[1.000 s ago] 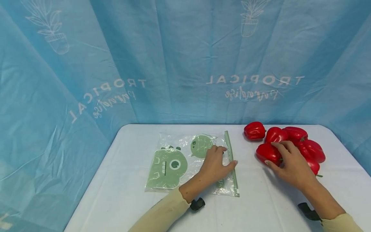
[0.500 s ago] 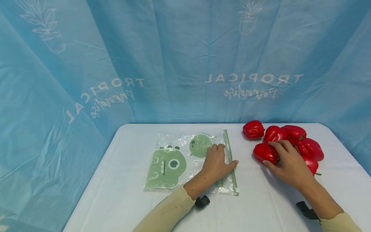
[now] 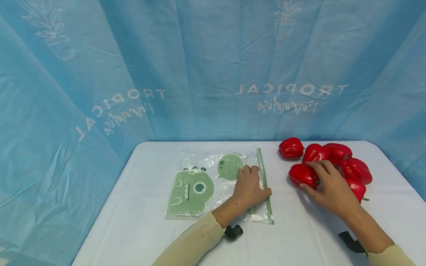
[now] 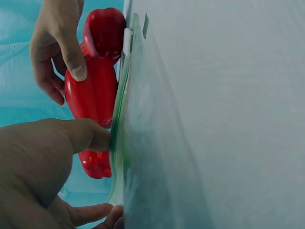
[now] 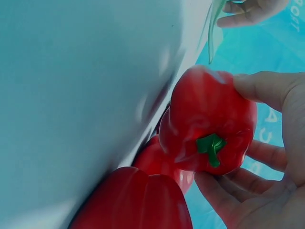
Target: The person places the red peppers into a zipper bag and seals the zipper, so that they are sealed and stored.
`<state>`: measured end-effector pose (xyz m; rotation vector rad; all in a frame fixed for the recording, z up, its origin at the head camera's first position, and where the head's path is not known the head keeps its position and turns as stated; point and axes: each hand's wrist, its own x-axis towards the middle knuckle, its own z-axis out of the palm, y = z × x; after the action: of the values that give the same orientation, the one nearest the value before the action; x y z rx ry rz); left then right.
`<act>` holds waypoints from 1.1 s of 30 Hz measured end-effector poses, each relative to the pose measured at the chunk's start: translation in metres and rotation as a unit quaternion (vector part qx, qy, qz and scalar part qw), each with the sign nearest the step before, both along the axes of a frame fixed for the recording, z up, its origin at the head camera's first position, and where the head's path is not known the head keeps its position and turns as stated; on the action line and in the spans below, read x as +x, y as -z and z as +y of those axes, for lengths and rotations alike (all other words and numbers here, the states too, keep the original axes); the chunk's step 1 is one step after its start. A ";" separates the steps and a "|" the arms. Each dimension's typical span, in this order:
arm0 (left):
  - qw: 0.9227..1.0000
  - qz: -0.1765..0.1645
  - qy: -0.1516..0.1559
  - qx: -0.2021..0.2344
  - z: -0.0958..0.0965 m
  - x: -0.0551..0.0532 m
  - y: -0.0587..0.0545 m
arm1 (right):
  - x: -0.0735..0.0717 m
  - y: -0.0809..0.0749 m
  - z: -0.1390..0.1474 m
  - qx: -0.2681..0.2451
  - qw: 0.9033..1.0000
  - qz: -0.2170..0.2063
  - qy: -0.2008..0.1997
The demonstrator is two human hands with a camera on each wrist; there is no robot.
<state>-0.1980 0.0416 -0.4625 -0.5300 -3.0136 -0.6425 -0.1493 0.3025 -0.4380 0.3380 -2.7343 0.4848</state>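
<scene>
My right hand (image 3: 334, 190) holds a red bell pepper (image 3: 302, 175) between thumb and fingers, near the front left of a group of peppers. Up close in the right wrist view, this bell pepper (image 5: 205, 107) turns its green stem towards the camera, and the fingers reach round its side. A clear zip bag (image 3: 193, 192) with green dinosaur prints lies flat on the table. Upon its right part rests my left hand (image 3: 247, 190), fingers bent and thumb spread towards the green zip strip (image 3: 261, 166). The left wrist view has the left thumb (image 4: 88, 135) right at that strip.
Several other red bell peppers (image 3: 357, 171) lie together at the table's back right, one (image 3: 291, 148) a little apart at the back. A white cloth covers the table (image 3: 133, 229). Behind it hangs a blue printed curtain (image 3: 213, 55).
My right hand has shifted slightly left with the bell pepper, away from the others. My left hand has moved a little to the right over the bag and its thumb has lowered slightly.
</scene>
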 end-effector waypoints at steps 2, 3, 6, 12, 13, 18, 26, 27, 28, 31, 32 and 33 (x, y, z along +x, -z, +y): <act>1.000 0.001 0.003 0.015 -0.001 0.000 0.000 | 0.001 -0.001 -0.001 0.001 1.000 0.000 0.001; 1.000 0.000 0.005 0.026 -0.002 0.000 0.000 | 0.001 -0.001 -0.001 0.000 1.000 0.001 0.001; 0.998 -0.007 0.009 0.064 -0.004 -0.001 -0.001 | 0.002 -0.002 -0.002 -0.002 1.000 0.004 0.000; 0.991 -0.007 0.025 0.132 -0.007 -0.005 0.000 | 0.003 -0.005 -0.003 -0.004 1.000 0.008 -0.006; 0.990 -0.007 0.026 0.141 -0.008 -0.006 0.000 | 0.003 -0.005 -0.004 -0.003 1.000 0.009 -0.008; 0.984 -0.010 0.023 0.179 -0.011 -0.007 0.000 | 0.004 -0.009 -0.010 -0.005 1.000 0.012 -0.019; 0.972 -0.038 0.030 0.230 -0.019 -0.007 -0.003 | 0.004 -0.014 -0.019 -0.020 0.999 0.012 -0.025; 0.971 -0.045 0.030 0.233 -0.020 -0.007 -0.003 | 0.004 -0.015 -0.021 -0.022 0.999 0.014 -0.027; 0.969 -0.054 0.030 0.239 -0.021 -0.007 -0.003 | 0.003 -0.015 -0.023 -0.024 0.999 0.014 -0.030; 0.964 -0.074 0.030 0.254 -0.023 -0.006 -0.005 | 0.001 -0.016 -0.028 -0.030 0.999 0.014 -0.041; 0.963 -0.077 0.032 0.256 -0.024 -0.005 -0.006 | 0.001 -0.016 -0.029 -0.031 0.998 0.014 -0.044; 0.962 -0.079 0.034 0.257 -0.024 -0.005 -0.006 | 0.001 -0.017 -0.031 -0.034 0.998 0.014 -0.047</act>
<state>-0.2032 0.0175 -0.4561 -0.5691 -2.7894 -1.4741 -0.1486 0.2716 -0.4215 0.4537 -2.6770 0.5906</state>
